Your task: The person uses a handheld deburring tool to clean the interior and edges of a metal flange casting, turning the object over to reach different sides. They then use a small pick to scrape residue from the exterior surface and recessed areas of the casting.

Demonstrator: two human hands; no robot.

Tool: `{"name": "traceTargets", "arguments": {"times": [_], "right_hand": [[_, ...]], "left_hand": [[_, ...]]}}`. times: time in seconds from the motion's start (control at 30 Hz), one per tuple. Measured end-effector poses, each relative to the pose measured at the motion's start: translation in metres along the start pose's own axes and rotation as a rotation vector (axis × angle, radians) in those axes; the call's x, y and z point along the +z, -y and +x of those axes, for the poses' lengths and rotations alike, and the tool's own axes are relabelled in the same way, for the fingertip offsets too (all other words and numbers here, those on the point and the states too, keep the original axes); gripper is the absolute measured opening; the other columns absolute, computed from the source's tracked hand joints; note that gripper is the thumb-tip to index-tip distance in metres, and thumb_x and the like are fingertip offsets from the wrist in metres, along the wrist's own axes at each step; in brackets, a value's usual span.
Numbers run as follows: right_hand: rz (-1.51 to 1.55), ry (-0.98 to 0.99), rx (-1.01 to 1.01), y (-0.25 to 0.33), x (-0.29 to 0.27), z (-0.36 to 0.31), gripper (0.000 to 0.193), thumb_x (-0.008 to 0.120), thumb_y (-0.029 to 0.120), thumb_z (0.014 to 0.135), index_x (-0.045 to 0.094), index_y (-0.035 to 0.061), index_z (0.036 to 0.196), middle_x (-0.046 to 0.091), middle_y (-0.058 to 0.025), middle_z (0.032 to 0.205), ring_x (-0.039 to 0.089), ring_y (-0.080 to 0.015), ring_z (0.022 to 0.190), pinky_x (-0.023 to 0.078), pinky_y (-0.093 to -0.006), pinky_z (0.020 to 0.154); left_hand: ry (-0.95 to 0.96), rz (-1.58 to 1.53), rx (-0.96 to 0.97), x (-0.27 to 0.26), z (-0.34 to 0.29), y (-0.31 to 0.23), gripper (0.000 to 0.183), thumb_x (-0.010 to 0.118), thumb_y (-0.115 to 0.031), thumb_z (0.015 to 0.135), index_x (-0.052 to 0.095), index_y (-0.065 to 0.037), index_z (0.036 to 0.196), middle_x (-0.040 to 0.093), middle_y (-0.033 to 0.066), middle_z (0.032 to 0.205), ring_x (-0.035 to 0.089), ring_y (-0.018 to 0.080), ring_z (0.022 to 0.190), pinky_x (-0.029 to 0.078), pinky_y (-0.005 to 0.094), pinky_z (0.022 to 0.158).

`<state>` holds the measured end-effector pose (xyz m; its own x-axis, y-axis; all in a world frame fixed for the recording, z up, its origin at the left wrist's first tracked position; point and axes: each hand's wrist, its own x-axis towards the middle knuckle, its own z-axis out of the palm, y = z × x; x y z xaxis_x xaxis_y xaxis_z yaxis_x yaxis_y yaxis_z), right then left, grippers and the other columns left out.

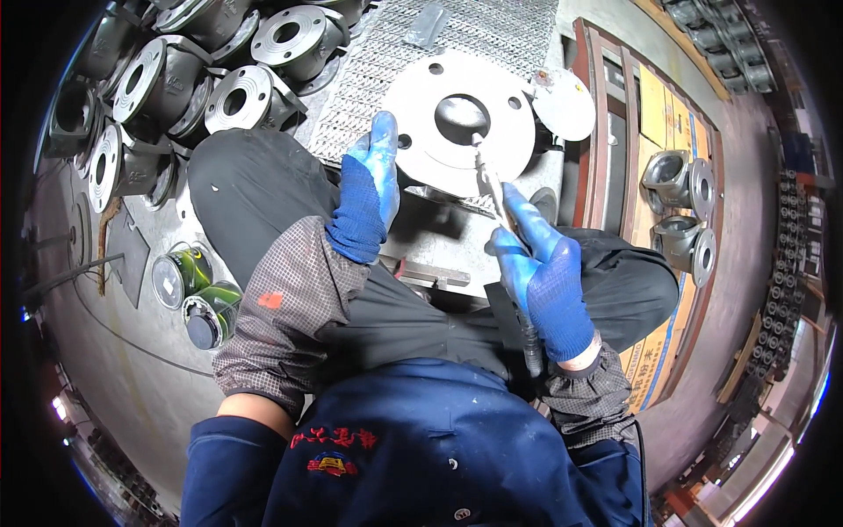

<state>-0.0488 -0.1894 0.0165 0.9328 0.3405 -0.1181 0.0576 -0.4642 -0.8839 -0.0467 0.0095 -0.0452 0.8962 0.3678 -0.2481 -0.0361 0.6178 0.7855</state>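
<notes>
A pale round metal flange (421,97) with a large centre hole and smaller bolt holes sits in front of me, brightly lit. My left hand (373,184), in a blue glove, rests at its left edge with its fingers stretched up along the rim. My right hand (540,268), gloved in blue too, is closed around a slim metal rod-like tool (490,180). The tool's tip lies at the lower edge of the centre hole. A dark, handle-like length (530,338) shows below that hand; its full shape is partly hidden.
Grey cast flanged valve bodies (162,83) are piled at the left. Two tins (182,277) stand beside my left knee. A textured metal sheet (505,26) lies behind the flange, a small spotted disc (564,105) to its right. Two castings (680,180) sit on cardboard at the right.
</notes>
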Motion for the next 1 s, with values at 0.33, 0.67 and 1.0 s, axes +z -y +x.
{"name": "traceTargets", "arguments": {"times": [0.33, 0.67, 1.0], "right_hand": [[-0.056, 0.146, -0.101, 0.008, 0.006, 0.016, 0.043, 0.064, 0.008, 0.083, 0.058, 0.0009, 0.124, 0.065, -0.0265, 0.092, 0.070, -0.0302, 0.083, 0.053, -0.0337, 0.069], [-0.079, 0.192, 0.025, 0.011, -0.026, 0.015, 0.043, 0.064, 0.006, 0.083, 0.057, -0.0005, 0.125, 0.067, -0.0252, 0.093, 0.069, -0.0222, 0.084, 0.053, -0.0307, 0.072], [-0.183, 0.156, -0.092, 0.000, -0.059, 0.053, 0.041, 0.061, 0.008, 0.085, 0.057, 0.0010, 0.126, 0.068, -0.0213, 0.090, 0.066, -0.0143, 0.073, 0.051, -0.0279, 0.066]], "left_hand": [[-0.063, 0.039, -0.048, -0.004, 0.003, 0.000, 0.044, 0.046, -0.032, 0.100, 0.053, 0.006, 0.121, 0.062, 0.0104, 0.109, 0.061, 0.0151, 0.095, 0.051, 0.0276, 0.083], [-0.044, -0.072, 0.008, 0.006, 0.001, 0.000, 0.047, 0.048, -0.033, 0.100, 0.052, 0.008, 0.122, 0.062, 0.0130, 0.110, 0.064, 0.0189, 0.095, 0.052, 0.0296, 0.086], [0.043, 0.716, 0.409, -0.032, 0.057, -0.002, 0.030, 0.054, -0.021, 0.094, 0.061, 0.006, 0.104, 0.067, 0.0126, 0.090, 0.065, 0.0192, 0.080, 0.052, 0.0287, 0.072]]}}
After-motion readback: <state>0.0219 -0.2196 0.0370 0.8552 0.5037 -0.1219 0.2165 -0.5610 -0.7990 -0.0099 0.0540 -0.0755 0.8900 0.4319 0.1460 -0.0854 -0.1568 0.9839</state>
